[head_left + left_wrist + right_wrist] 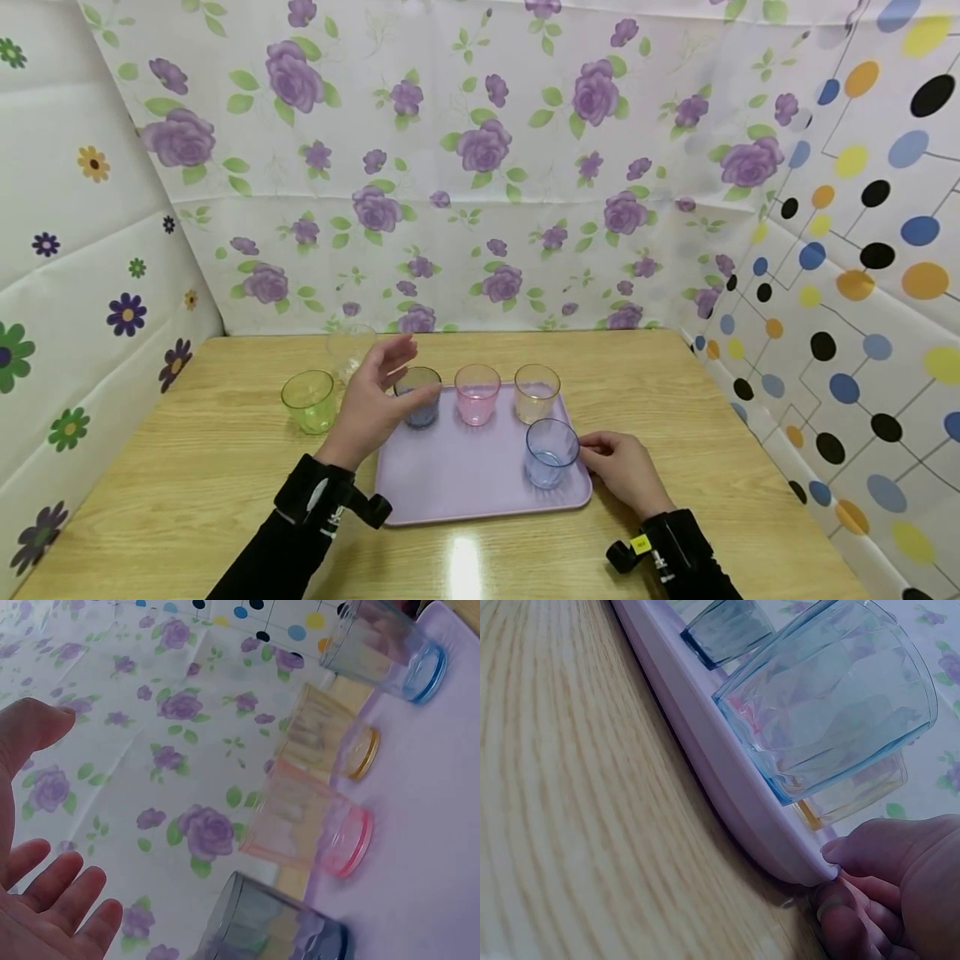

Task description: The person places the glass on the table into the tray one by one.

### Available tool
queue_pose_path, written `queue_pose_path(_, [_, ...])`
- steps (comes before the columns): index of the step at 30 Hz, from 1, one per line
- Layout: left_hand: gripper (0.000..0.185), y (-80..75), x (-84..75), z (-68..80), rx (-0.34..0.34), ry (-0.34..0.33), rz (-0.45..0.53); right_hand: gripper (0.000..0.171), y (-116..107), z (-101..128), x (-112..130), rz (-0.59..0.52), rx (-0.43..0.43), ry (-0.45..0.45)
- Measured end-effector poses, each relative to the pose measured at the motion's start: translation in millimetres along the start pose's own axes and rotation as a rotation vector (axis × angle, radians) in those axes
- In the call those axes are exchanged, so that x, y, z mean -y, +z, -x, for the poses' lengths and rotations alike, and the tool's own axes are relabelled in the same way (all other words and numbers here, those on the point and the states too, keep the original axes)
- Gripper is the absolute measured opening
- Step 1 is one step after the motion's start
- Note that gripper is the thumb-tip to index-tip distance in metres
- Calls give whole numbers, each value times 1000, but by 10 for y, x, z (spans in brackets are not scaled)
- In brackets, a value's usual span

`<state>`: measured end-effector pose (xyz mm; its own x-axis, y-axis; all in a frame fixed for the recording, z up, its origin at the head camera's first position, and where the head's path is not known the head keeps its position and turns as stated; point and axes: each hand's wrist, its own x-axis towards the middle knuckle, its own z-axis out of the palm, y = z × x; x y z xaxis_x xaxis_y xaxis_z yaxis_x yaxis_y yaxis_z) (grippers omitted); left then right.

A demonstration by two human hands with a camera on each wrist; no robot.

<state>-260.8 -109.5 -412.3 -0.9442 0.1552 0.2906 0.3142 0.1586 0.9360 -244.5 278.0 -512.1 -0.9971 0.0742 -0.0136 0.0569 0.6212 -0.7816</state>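
A lilac tray (465, 475) lies on the table, bearing a row of tinted cups: a dark grey-blue cup (423, 418), a pink cup (477, 400) and a yellow cup (536, 402). Nearer its right front corner stands a light blue cup (550, 462). My left hand (371, 408) is raised by the grey-blue cup, overlapping it in the head view; in the left wrist view its thumb and fingers are spread with nothing between them. At the tray's right edge my right hand (624, 471) pinches the rim, thumb on top and fingers underneath in the right wrist view.
Left of the tray stands a green cup (310, 404) on the wooden table (210, 467). A clear cup (352, 340) is behind my left hand, partly hidden. Patterned cloth (487, 208) hangs along the back and both sides.
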Motion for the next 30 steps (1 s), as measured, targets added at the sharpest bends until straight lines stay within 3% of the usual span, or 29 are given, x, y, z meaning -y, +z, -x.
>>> queue_pose_path(7, [82,-210,0,-13,-57,9,-6,19,4,-1,2,-5,3,-4])
queue_pose_path(30, [90,-653,138,-33,-178,-84,-30,20,-8,18,15,-5,11,6])
